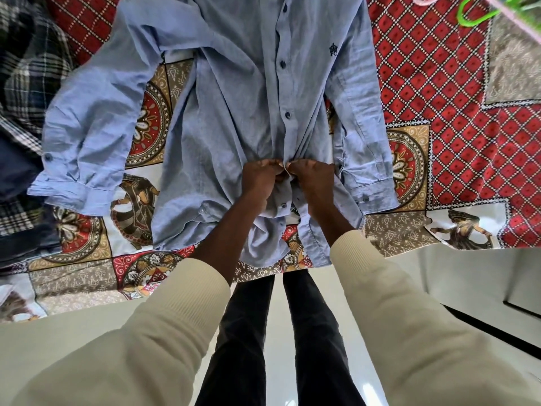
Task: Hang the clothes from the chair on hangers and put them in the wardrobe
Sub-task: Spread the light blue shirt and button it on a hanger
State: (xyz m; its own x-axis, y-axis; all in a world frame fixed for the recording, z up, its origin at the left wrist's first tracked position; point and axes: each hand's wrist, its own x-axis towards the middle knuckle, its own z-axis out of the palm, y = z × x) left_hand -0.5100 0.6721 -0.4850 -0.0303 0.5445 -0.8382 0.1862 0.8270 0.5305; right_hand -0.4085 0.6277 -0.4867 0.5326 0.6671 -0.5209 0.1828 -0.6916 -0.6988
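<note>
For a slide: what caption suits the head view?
Both hands pinch the blue shirt's placket on a patterned bedsheet.

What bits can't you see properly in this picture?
- Head view: the blue shirt has its collar cut off by the top edge.
- The spot on its button strip under the left hand and right hand is covered by the fingers, so whether a button is there cannot be told.
- The green hanger is mostly cut off at the top right corner.
- The checked clothes run off the left edge.
</note>
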